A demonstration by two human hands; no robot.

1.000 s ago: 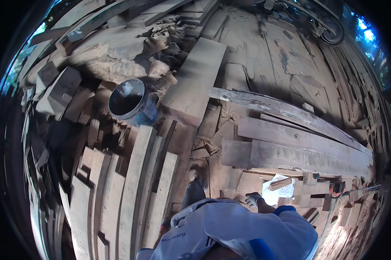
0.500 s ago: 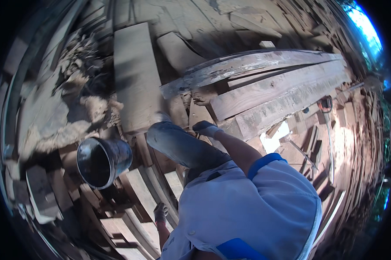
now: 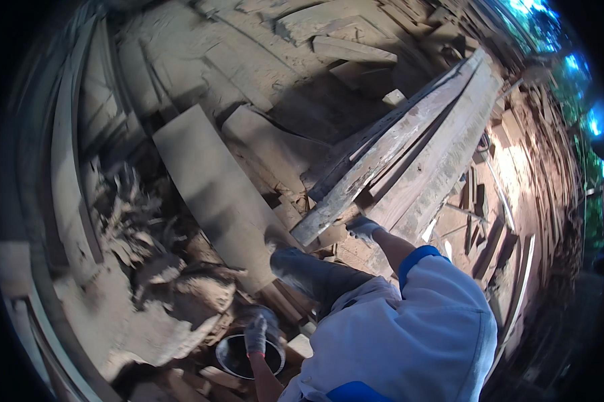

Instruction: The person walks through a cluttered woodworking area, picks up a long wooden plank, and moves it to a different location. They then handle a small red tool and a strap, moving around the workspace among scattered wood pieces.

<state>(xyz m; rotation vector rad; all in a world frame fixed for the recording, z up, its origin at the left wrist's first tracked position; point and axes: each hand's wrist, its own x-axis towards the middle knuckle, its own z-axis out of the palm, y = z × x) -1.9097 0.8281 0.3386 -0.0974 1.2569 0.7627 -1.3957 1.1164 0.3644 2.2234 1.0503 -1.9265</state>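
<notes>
Outdoor woodyard, piled weathered planks, sawdust-strewn ground, green foliage, dappled sunlight

Single head fisheye, looking steeply down, close over wood pile.

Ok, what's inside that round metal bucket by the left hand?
The left hand rests on the rim of the bucket. Its inside looks dark, and no contents can be made out. The hand and the person's pale shirt cover part of its opening.

A long plank lies on stacked boards, right of a bucket lower left.
</notes>
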